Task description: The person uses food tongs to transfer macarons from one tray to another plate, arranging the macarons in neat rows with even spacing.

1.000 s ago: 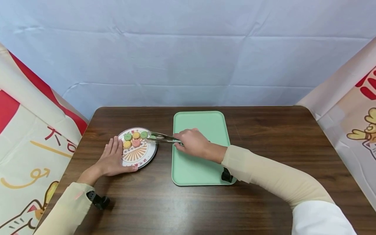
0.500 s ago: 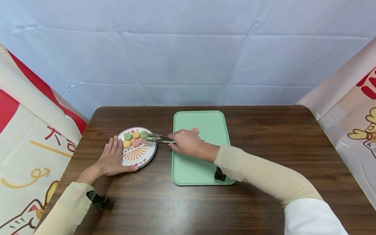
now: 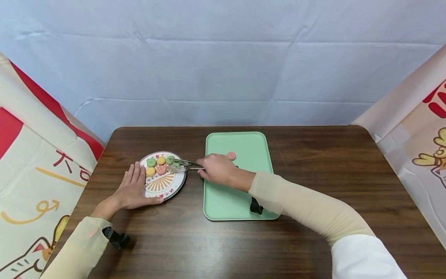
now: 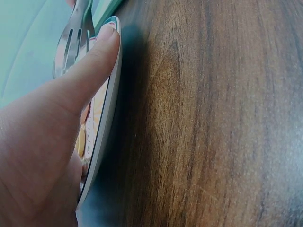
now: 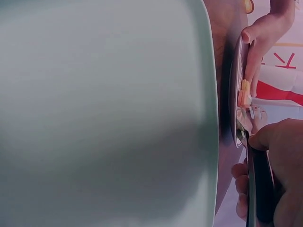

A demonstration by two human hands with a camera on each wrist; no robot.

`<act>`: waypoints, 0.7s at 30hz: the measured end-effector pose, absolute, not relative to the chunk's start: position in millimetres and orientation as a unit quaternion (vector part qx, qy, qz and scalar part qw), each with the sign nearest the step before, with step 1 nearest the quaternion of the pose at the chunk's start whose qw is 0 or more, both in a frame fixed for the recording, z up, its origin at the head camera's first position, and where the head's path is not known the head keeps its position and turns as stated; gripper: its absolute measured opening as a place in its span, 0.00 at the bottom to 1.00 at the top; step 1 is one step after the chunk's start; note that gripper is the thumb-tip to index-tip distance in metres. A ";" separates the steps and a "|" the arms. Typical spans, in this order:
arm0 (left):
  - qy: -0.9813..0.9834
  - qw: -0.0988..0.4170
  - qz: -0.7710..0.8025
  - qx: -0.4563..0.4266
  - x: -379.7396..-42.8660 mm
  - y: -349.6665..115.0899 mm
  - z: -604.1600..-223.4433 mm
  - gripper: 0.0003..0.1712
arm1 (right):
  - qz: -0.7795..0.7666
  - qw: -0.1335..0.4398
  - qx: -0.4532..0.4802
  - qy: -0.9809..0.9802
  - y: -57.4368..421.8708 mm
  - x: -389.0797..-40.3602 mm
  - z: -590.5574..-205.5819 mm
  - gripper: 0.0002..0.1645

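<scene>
A white patterned plate [image 3: 177, 181] on the left of the table carries several macarons: two yellow, a pink one [image 3: 161, 169], and green ones. My left hand [image 3: 131, 190] rests on its left and near rim, fingers straight and thumb [image 4: 97, 59] laid over the edge. With my right hand [image 3: 218, 170] I grip metal tongs [image 3: 191, 166], seen with a dark handle [image 5: 262, 189] in the right wrist view. Their slotted ends reach over the plate's right side, around a green macaron [image 3: 175, 164]; whether they squeeze it I cannot tell. Another pink macaron [image 3: 231, 155] lies on the green tray [image 3: 237, 207].
The tray stands right of the plate, beneath my right hand and forearm, with a strip of brown wooden table [image 3: 195, 209] between them. A pale cloth [image 3: 223, 69] hangs behind the table's far edge, and printed cloths [image 3: 38, 186] hang at the sides.
My right hand has moved left, taking the tongs further over the plate toward the green macarons. This uncovers the pink macaron on the tray. The left hand and plate stay still.
</scene>
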State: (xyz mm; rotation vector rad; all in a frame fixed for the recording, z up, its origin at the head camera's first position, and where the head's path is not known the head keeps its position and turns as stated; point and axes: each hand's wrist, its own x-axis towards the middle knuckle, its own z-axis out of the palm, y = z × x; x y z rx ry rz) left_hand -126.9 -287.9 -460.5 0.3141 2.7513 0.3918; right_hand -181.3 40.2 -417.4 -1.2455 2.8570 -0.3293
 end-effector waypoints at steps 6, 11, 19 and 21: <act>0.969 0.171 0.139 0.110 -126.2 -287.8 -460.7 0.86 | -0.105 0.004 -0.400 0.911 36.4 -180.5 -416.5 0.07; 0.969 0.172 0.138 0.110 -126.4 -287.5 -460.4 0.86 | -0.105 0.006 -0.395 0.913 34.0 -180.6 -416.9 0.07; 0.969 0.172 0.139 0.110 -126.7 -287.2 -460.0 0.86 | -0.103 0.008 -0.392 0.914 32.6 -181.5 -416.5 0.09; 0.969 0.171 0.140 0.110 -126.6 -287.3 -459.9 0.86 | -0.103 0.010 -0.392 0.914 32.4 -181.3 -416.0 0.09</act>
